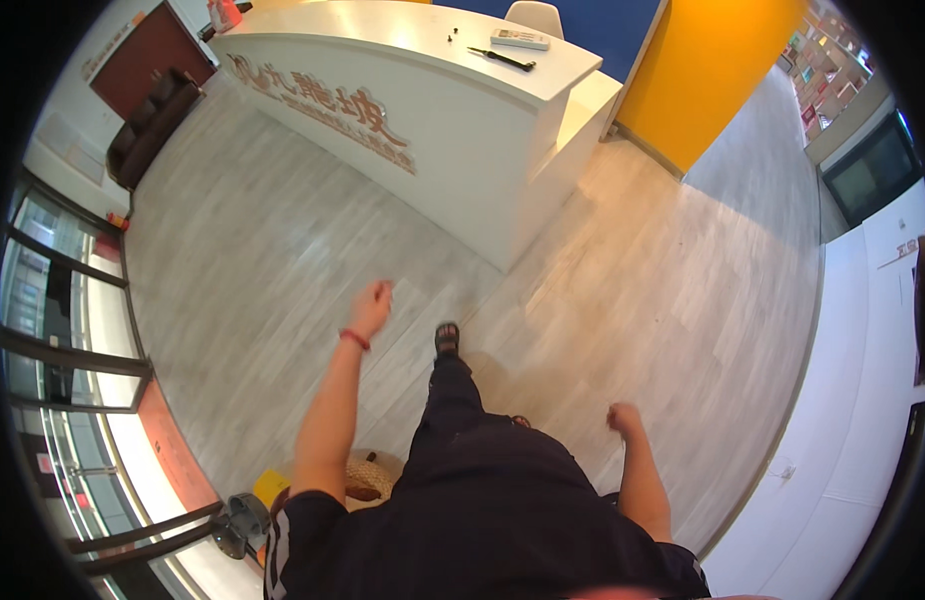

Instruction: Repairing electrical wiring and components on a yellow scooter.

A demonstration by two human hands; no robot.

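Observation:
My left hand (373, 306), a red band at its wrist, swings forward over the grey wood-look floor (242, 260) with its fingers loosely curled and nothing visible in them. My right hand (621, 417) is lower, beside my dark-clothed body, also curled and seemingly empty. One sandalled foot (446, 338) is stepped out ahead of me. In front stands a white reception counter (462, 200) with raised lettering. On its top lie a black pen-like tool (502, 58), a pale handheld device (519, 40) and small dark bits (452, 36). Neither hand touches anything.
A yellow wall (697, 80) and corridor are beyond the counter's right end. A dark sofa (147, 130) stands far left, glass panels (67, 280) line the left side, and a woven item (370, 470) is low behind me. A white wall (842, 400) runs along the right.

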